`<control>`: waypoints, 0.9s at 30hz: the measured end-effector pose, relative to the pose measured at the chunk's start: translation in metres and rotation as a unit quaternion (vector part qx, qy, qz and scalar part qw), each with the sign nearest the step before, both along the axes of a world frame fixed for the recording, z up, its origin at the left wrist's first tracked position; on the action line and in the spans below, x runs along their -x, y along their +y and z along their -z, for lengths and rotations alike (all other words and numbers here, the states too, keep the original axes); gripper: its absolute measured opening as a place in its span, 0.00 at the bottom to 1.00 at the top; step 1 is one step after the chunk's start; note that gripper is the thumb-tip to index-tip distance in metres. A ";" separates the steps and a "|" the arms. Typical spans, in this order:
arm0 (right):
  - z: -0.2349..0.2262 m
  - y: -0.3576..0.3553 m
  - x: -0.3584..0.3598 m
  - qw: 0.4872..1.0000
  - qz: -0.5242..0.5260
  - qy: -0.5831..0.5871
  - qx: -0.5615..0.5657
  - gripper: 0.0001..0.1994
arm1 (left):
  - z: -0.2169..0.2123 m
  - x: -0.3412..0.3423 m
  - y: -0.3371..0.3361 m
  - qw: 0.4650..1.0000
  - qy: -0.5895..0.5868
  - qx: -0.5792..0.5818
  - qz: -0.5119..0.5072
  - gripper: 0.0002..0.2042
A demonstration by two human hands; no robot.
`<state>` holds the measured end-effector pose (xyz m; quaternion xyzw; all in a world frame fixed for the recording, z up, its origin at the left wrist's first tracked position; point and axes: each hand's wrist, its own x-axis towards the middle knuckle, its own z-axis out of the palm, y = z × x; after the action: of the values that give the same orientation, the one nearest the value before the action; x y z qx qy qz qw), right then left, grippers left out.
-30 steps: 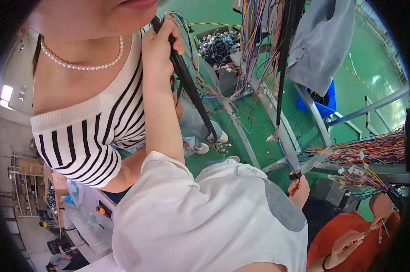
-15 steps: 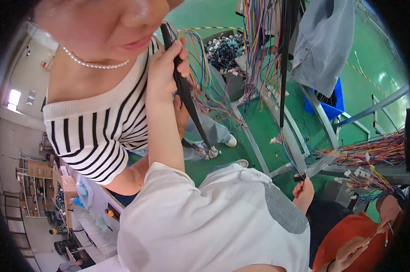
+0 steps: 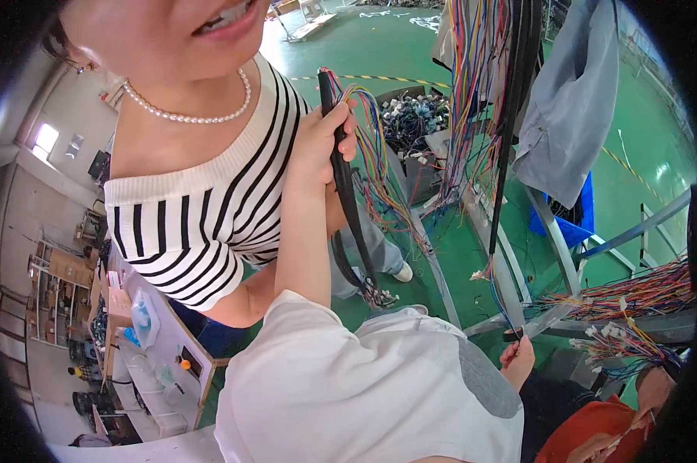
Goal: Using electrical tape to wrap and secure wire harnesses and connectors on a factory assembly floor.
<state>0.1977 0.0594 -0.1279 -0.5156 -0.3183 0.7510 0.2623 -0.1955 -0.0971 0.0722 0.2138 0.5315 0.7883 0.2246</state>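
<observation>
Your L hand (image 3: pixel 323 147) is wrapping round the blk harness (image 3: pixel 347 197), which is hanging by a co-worker's striped top (image 3: pixel 202 212); your R hand (image 3: pixel 519 358), fingers curled, is holding a dk item (image 3: pixel 511 335) nr the frame (image 3: pixel 555 239).

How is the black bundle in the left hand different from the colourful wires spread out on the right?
The black bundle has a dark covering, while the colourful wires show red, orange and more. The black bundle is narrow, but the colourful wires spread wider. The left hand grips the black bundle; no hand touches the colourful wires. Both are long.
</observation>
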 end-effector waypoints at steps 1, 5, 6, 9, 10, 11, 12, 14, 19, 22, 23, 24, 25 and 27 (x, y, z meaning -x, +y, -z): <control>0.000 0.000 0.000 1.000 0.003 -0.001 -0.018 0.14 | -0.002 -0.001 0.001 1.000 0.005 -0.001 -0.003 0.08; -0.002 0.003 0.000 1.000 -0.007 0.014 0.001 0.14 | -0.010 -0.004 0.003 1.000 -0.003 -0.015 0.007 0.09; -0.002 0.003 0.000 1.000 -0.022 0.015 -0.005 0.14 | -0.010 -0.004 0.003 1.000 0.002 -0.018 0.009 0.09; 0.002 0.002 -0.007 0.999 -0.041 0.025 -0.001 0.14 | -0.011 -0.007 -0.001 1.000 0.000 -0.026 0.015 0.09; 0.004 0.003 -0.008 0.999 -0.046 0.027 0.013 0.14 | -0.011 -0.008 -0.002 0.999 -0.010 -0.026 0.020 0.09; 0.004 0.003 -0.007 0.998 -0.048 0.037 0.009 0.14 | -0.011 -0.007 -0.003 0.999 -0.020 -0.025 0.024 0.09; 0.004 0.003 -0.009 0.998 -0.051 0.026 0.004 0.14 | -0.007 -0.007 -0.003 0.999 -0.031 -0.035 0.022 0.11; 0.008 0.002 -0.008 0.998 -0.059 0.027 -0.010 0.14 | -0.006 -0.008 -0.006 0.998 -0.033 -0.048 0.026 0.12; 0.012 0.003 -0.004 0.999 -0.037 0.011 -0.023 0.14 | -0.006 -0.006 -0.007 0.997 -0.042 -0.052 0.040 0.13; 0.014 0.004 -0.003 0.999 -0.043 0.016 -0.027 0.14 | -0.002 0.000 -0.011 0.995 -0.046 -0.069 0.059 0.12; 0.015 0.004 -0.002 0.999 -0.035 0.023 -0.027 0.14 | -0.002 0.000 -0.012 0.995 -0.047 -0.069 0.058 0.12; 0.014 0.004 -0.001 0.999 -0.037 0.023 -0.027 0.14 | -0.002 0.000 -0.013 0.995 -0.047 -0.068 0.056 0.12; 0.013 0.002 0.001 0.999 -0.027 0.021 -0.038 0.14 | -0.002 0.000 -0.013 0.995 -0.047 -0.067 0.054 0.11; 0.013 0.002 0.002 0.998 -0.019 0.019 -0.050 0.15 | -0.001 0.002 -0.018 0.995 -0.051 -0.066 0.051 0.11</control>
<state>0.1955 0.0610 -0.1408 -0.4815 -0.3604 0.7487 0.2790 -0.1974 -0.1148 0.0735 0.2147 0.4547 0.8188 0.2770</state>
